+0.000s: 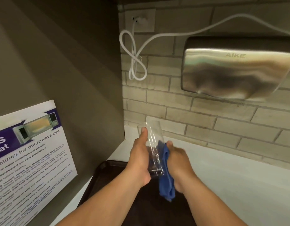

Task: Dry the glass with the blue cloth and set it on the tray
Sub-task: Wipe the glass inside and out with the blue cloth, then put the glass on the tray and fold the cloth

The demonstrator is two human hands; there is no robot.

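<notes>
A clear tall glass (152, 141) is held tilted away from me, its mouth toward the brick wall. My left hand (140, 158) grips it from the left, thumb stretched along its side. My right hand (177, 165) presses a folded blue cloth (165, 173) against the right side of the glass; the cloth's end hangs down below the hand. Under both hands lies a dark brown tray (106, 172) on the white counter, mostly hidden by my forearms.
A steel hand dryer (235, 70) juts from the brick wall at upper right, its white cable (134, 61) looped down from a socket. A microwave-use poster (27, 160) hangs on the grey side wall at left. White counter (238, 185) spreads to the right.
</notes>
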